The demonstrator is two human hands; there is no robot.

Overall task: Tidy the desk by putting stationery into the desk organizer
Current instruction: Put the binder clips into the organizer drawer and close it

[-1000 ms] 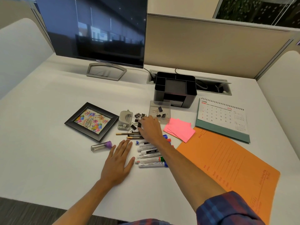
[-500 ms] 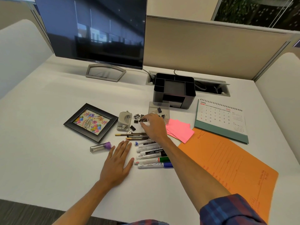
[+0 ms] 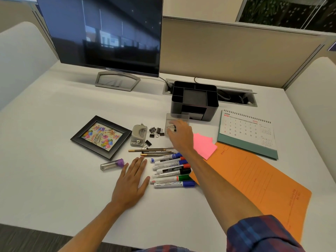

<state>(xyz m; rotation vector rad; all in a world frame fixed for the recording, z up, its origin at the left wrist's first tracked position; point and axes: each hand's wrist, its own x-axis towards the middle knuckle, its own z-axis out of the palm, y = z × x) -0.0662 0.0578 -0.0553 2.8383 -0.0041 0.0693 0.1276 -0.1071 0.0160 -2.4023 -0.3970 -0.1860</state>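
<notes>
The black desk organizer [image 3: 175, 108] stands at the back centre of the desk. Just in front of it lies a small clear plastic box [image 3: 179, 117]. My right hand [image 3: 181, 137] hovers over that box and pinches a black binder clip [image 3: 172, 127] at its fingertips. More binder clips [image 3: 155, 131] lie in a loose pile left of the box. Several markers [image 3: 171, 171] and thin pens and pencils [image 3: 151, 150] lie in a row under my right forearm. Left of the markers, my left hand [image 3: 131, 184] rests flat on the desk.
A grey hole punch [image 3: 139, 135], a black picture frame [image 3: 101, 137] and a clear tube with a purple cap [image 3: 112, 164] lie to the left. Pink sticky notes [image 3: 204, 146], an orange folder [image 3: 254, 182] and a desk calendar [image 3: 247, 131] lie right. A monitor [image 3: 109, 33] stands behind.
My right hand lifted a binder clip from the loose pile and carried it back and right to above the clear box. My left hand stayed flat in place.
</notes>
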